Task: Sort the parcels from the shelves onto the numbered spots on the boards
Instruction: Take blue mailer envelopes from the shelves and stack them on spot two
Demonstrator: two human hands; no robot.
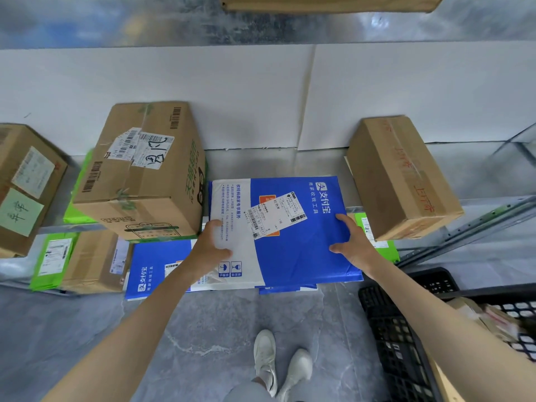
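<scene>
A flat blue-and-white parcel with a white shipping label juts over the front edge of the metal shelf. My left hand grips its white left side, thumb on top. My right hand holds its blue right edge, thumb across the top face. Under it, on the lower shelf, lies a second blue-and-white parcel, partly hidden by my left forearm.
A large brown carton stands left of the parcel on a green bag. Another carton stands to the right, and one at the far left. A black crate holding parcels sits at lower right. Green bags and a box occupy the lower shelf.
</scene>
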